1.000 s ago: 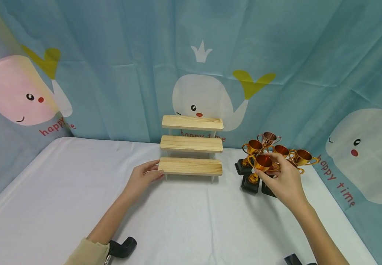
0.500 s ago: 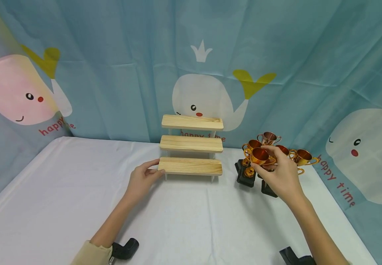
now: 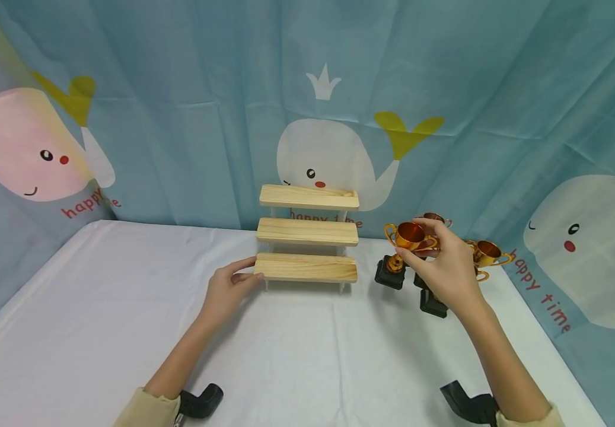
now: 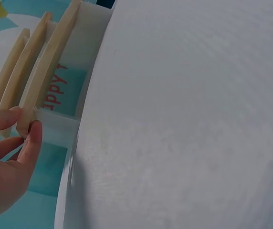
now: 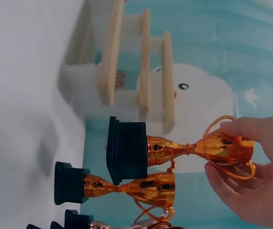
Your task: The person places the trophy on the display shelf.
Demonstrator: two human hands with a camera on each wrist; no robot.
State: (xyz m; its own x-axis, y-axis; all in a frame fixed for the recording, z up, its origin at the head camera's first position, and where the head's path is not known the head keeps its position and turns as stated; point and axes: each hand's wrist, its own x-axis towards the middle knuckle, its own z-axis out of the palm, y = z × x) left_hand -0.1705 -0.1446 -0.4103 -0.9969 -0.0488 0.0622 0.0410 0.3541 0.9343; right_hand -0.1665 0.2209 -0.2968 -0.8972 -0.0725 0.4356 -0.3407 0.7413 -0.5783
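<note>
A three-tier display stand (image 3: 307, 268) with pale wooden boards and whitish supports stands at the table's back. My left hand (image 3: 227, 293) pinches the left end of its lowest board; the left wrist view shows thumb and fingers (image 4: 34, 138) on both faces. My right hand (image 3: 448, 270) holds a small gold trophy (image 3: 410, 236) by its cup, between thumb and fingers. The trophy's black base (image 5: 127, 150) is off the table, right of the stand. Several more trophies (image 3: 487, 254) stand behind and under the right hand, partly hidden by it.
White cloth covers the table (image 3: 296, 356). Behind it hangs a blue curtain (image 3: 190, 148) with whale prints, close to the stand and trophies. Black wrist mounts (image 3: 200, 402) sit near the sleeves at the front.
My right hand has raised the gold trophy and carried it slightly left and back, away from the others. The left hand stays at the stand, which has not visibly moved.
</note>
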